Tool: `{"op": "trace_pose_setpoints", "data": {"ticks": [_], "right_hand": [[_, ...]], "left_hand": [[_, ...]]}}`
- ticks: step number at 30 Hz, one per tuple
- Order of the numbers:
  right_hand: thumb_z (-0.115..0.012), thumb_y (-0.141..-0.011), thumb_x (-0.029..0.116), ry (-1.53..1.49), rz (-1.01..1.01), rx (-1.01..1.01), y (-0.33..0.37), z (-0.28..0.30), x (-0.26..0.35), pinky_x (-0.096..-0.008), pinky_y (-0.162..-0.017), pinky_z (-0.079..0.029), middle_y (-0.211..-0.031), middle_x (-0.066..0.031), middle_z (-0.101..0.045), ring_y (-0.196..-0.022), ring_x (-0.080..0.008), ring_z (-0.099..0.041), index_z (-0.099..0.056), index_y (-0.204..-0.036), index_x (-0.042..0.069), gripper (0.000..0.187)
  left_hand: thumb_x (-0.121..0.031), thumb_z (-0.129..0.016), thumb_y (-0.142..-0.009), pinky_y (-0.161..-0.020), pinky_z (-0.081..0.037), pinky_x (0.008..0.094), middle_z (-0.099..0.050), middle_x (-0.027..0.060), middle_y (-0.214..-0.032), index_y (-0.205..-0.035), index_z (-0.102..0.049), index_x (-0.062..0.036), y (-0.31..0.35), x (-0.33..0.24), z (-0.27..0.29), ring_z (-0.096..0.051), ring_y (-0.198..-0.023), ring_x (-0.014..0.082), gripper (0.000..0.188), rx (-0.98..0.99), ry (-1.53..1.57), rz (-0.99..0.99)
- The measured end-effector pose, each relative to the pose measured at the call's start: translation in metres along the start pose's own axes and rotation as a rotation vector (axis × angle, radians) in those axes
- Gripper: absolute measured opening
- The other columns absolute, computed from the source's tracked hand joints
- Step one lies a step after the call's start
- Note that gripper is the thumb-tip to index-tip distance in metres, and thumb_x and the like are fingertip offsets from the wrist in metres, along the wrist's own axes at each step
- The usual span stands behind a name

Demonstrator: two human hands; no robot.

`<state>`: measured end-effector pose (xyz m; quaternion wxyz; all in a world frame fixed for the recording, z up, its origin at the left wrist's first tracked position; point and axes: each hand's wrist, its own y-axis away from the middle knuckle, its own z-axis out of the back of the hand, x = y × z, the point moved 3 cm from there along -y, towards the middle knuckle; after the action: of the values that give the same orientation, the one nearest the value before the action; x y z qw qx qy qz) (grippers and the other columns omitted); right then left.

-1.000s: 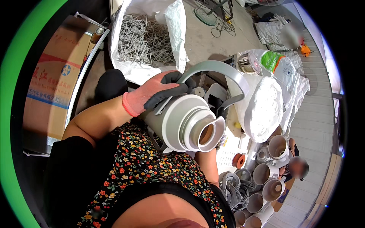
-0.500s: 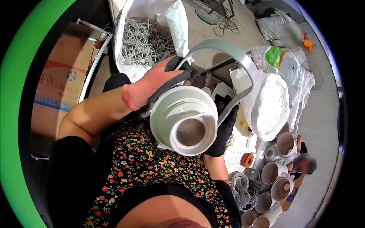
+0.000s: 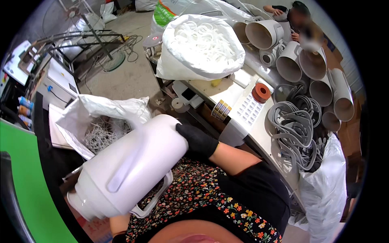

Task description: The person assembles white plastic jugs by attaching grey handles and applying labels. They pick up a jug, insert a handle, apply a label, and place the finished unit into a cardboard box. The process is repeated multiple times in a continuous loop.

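A white thermos jug (image 3: 137,162) lies tilted across the front of my body, its stepped mouth pointing to the lower left. It has a loop handle (image 3: 156,198) on the side near me, and a pale carrying handle (image 3: 127,162) lies over its upper side. My right hand (image 3: 197,141), in a black glove, is closed against the rounded end of the jug and holds it there. My left hand is hidden behind the jug; only a strip of the left forearm shows below the mouth end.
Left of the jug, an open white sack (image 3: 105,109) holds thin grey pieces. Ahead stands a sack of white rings (image 3: 202,46). The bench to the right carries an orange-brown tape roll (image 3: 261,93), a label sheet (image 3: 248,110), grey handles (image 3: 293,121) and several jug bodies (image 3: 289,62). A person sits beyond.
The jug has gone from mouth-up to tilted sideways, mouth to the lower left. Its handle has swung down. My left hand has gone out of sight, and my view has turned right.
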<state>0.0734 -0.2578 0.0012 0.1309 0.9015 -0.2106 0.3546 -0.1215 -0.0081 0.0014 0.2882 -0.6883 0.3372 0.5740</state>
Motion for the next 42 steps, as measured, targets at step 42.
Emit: {"op": "trace_pose_setpoints", "data": {"ticks": [42], "right_hand": [[-0.054, -0.098, 0.026, 0.351, -0.646, 0.096, -0.051, 0.017, -0.145, -0.0355, -0.082, -0.050, -0.101, -0.0079, -0.061, -0.090, -0.0215, -0.059, -0.055, -0.119, 0.004, 0.030]], "left_hand": [[-0.021, -0.057, -0.090, -0.080, -0.048, 0.0354, -0.068, 0.0106, -0.093, -0.095, -0.069, -0.0083, 0.412, 0.273, 0.298, -0.063, -0.089, 0.0271, 0.018, -1.056, -1.398, 0.481]]}}
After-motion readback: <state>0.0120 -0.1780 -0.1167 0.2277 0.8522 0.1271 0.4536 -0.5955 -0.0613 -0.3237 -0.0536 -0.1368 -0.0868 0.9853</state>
